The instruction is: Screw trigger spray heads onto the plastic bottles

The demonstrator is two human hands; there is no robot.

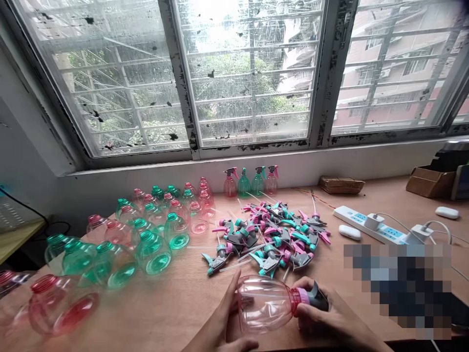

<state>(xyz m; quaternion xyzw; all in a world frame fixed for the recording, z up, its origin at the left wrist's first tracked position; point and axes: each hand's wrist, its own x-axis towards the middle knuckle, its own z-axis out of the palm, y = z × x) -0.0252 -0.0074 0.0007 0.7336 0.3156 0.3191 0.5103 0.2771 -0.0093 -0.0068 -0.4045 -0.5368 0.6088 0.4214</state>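
Observation:
A clear pink spray bottle (pixel 266 303) lies sideways above the table's front edge, its base to the left and its pink-collared spray head (pixel 318 297) to the right. My right hand (pixel 318 313) is closed around the collar and neck of the bottle. At the base end, my left hand (pixel 229 313) cups the bottle, with the thumb below and the fingers partly hidden behind it. Just beyond my hands, a heap of loose trigger sprayers (pixel 271 234) in pink, teal and grey lies with its straws pointing several ways.
Several open green bottles (pixel 154 252) and pink bottles (pixel 62 305) stand at the left. Along the wall are several spray bottles with heads (pixel 230 183). A power strip (pixel 370 225) with plugs, a white case (pixel 350 232) and a cardboard box (pixel 430 181) occupy the right.

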